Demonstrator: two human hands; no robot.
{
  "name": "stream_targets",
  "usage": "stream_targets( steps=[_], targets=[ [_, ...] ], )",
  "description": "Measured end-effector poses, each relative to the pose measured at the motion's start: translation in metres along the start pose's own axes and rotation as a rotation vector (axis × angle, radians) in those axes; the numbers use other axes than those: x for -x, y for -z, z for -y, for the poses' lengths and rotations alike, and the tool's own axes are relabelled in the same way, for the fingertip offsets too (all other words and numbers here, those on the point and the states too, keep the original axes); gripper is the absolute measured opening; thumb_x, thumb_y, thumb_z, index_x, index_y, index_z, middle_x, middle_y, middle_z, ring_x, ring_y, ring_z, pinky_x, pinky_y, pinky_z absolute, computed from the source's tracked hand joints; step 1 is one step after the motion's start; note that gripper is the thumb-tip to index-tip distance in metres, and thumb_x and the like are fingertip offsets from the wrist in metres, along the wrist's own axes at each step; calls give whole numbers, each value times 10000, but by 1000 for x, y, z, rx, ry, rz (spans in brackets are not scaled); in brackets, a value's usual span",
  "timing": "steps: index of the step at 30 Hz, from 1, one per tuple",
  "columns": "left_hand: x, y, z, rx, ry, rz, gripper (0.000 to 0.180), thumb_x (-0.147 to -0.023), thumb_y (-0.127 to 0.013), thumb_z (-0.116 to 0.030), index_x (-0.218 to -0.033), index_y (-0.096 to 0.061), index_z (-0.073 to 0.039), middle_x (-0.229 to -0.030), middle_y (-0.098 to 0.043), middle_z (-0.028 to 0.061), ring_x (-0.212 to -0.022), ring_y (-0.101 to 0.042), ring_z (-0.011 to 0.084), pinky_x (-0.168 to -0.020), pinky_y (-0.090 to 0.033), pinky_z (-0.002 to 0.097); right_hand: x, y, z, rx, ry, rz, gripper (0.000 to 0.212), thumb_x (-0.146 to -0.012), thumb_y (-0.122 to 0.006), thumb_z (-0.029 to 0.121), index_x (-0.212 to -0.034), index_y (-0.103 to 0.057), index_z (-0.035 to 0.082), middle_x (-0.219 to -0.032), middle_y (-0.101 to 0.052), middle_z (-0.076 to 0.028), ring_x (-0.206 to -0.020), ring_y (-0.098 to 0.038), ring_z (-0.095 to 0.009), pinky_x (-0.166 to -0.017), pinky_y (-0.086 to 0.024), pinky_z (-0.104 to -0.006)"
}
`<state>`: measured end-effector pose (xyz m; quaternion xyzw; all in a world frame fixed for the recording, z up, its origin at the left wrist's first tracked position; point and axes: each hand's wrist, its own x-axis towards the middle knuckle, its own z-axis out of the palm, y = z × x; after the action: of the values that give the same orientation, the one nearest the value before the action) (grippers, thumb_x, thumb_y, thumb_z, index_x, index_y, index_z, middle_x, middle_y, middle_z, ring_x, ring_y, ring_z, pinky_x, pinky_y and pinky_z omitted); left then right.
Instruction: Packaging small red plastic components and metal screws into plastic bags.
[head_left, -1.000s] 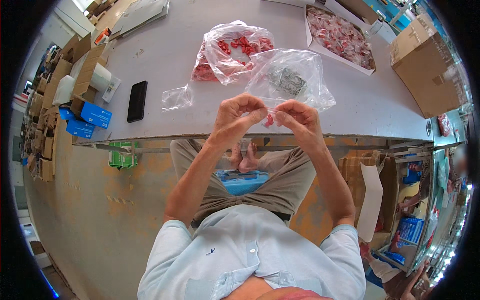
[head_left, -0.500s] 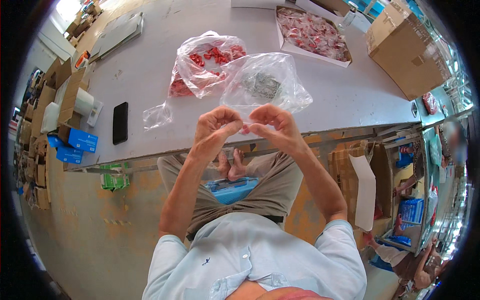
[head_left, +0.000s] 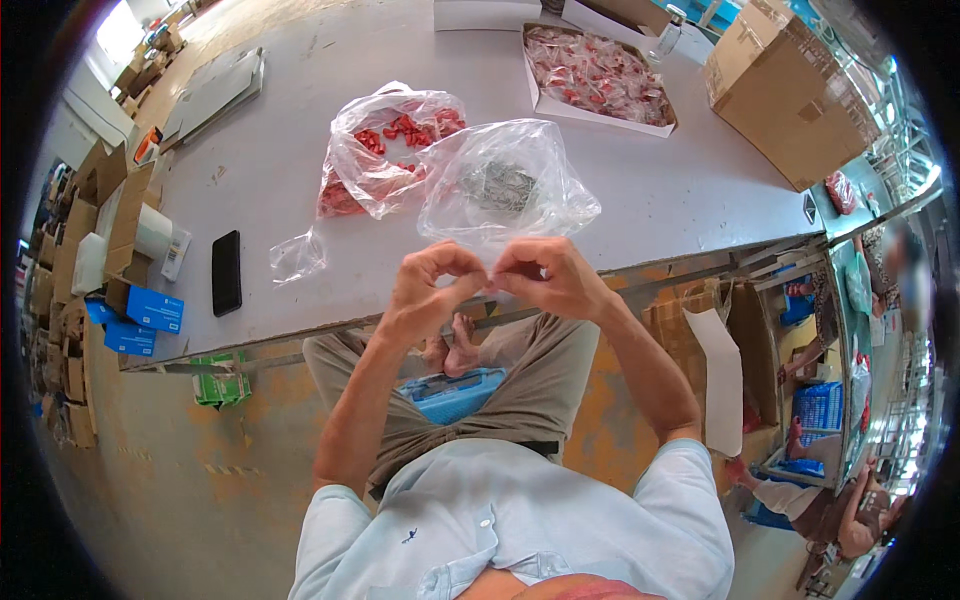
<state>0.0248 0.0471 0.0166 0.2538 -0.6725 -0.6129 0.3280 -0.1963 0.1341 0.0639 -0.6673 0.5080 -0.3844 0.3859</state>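
At the table's front edge, my left hand (head_left: 432,288) and my right hand (head_left: 556,280) meet, each with thumb and forefinger pinched together. Between the fingertips shows a bit of a small clear plastic bag (head_left: 491,290) with something reddish in it; the fingers hide most of it. Just beyond my hands lies an open clear bag of small metal pieces (head_left: 500,187). To its left, another open bag holds small red plastic parts (head_left: 408,130). A flat, clear little bag (head_left: 298,259) lies on the table left of my left hand.
A shallow white box (head_left: 600,85) full of small bags with red contents stands at the back, beside a glass bottle (head_left: 668,32) and a large cardboard carton (head_left: 785,95). A black phone (head_left: 227,273) and blue boxes (head_left: 153,309) lie left. Another person (head_left: 845,510) is at the right.
My fingertips have come closer together, and the reddish thing between them is more covered. The whole view has shifted slightly, with the table sitting lower and further left.
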Motion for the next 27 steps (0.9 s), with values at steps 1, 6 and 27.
stream_targets(
  steps=[1, 6, 27],
  targets=[
    [0, -5, 1, -13, -12, 6, 94, -882, -753, -15, -974, -747, -2, -937, -706, 37, -903, -662, 123, -843, -512, 279, 3, 1, -3, -45, -51, 10, 82, -972, -701, 107, -1006, -716, 34, -793, -605, 66, -705, -532, -29, -639, -447, -217],
    [5, -3, 15, -185, -162, -165, 105, -874, -763, -20, -976, -750, 2, -871, -707, 58, -847, -695, 149, -787, -538, 302, 16, 47, -25, -184, -235, -192, 92, -984, -613, 48, -1020, -695, 32, -868, -707, -18, -625, -473, -21, -550, -406, -211],
    [12, 44, 74, -844, -566, -295, 311, -792, -806, -76, -1083, -698, -71, -1065, -687, 105, -1067, -646, 313, -969, -488, 437, -28, 40, -86, 1032, 217, -396, 447, -865, -829, 271, -1250, -694, 89, -1395, -619, -135, -1376, -491, -378, -1114, -423, -475]
  ],
)
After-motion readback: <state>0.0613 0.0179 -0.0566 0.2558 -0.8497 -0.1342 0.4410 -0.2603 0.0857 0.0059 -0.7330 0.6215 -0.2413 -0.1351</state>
